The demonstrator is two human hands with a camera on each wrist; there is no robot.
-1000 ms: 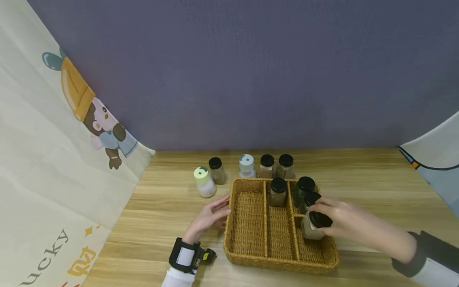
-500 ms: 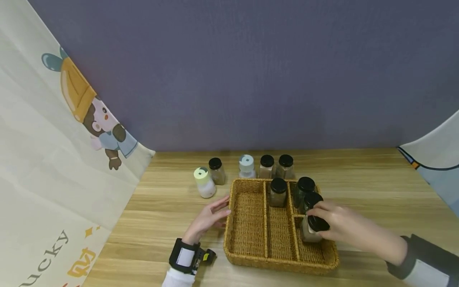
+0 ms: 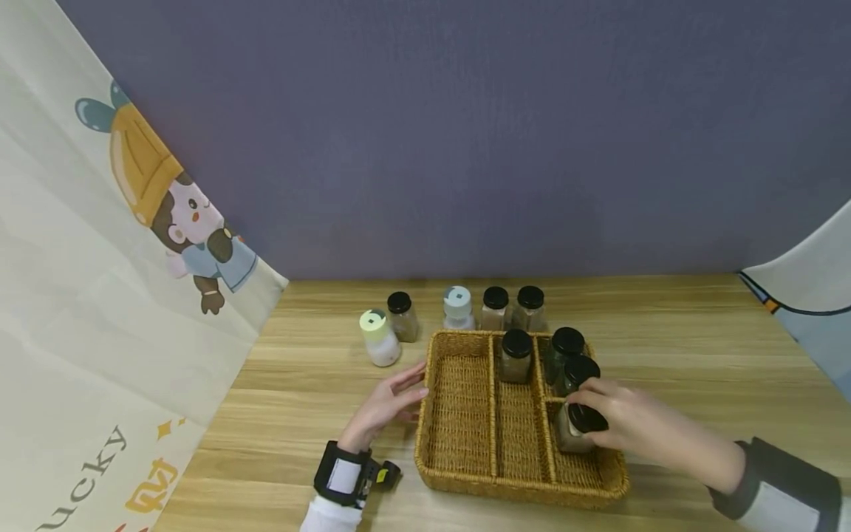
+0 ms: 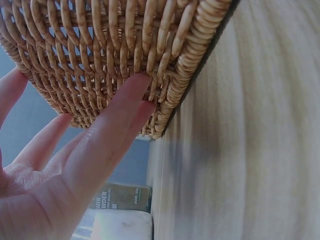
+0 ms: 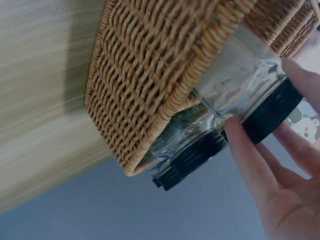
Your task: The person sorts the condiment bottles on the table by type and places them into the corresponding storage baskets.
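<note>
Shifted since the earlier frames: one glass jar (image 3: 570, 436) and the right hand (image 3: 621, 417), both slightly toward seven o'clock. I log places from my head feed, dial centred on the basket (image 3: 521, 495), twelve at the slate-blue backdrop (image 3: 465, 148).

Basket: tan wicker, rectangular, rounded corners, corded rim; three long strips, the right-hand one cross-divided.

Glass jar: clear, straight-sided, ribbed black lid; between three and four o'clock, front cell of the right strip. Whether its base touches the weave I cannot tell.

Right hand: thumb and fingers pinching that jar close to its lid.

Left hand (image 3: 388, 403): nine o'clock; fingers extended and parted, tips touching the outer wall, nothing gripped.

Two green-filled jars (image 3: 567, 343): one o'clock, rear cell, glossy glass, black lids.

Brownish jar (image 3: 515, 365): twelve o'clock, middle strip, black lid.

On the table (image 3: 671, 332), streaked pale wood grain: black-lidded pair (image 3: 495, 298), twelve; white-capped bottle (image 3: 457, 304), eleven; smooth yellow-capped bottle (image 3: 381, 346) and faceted jar (image 3: 404, 325), both ten.
</note>
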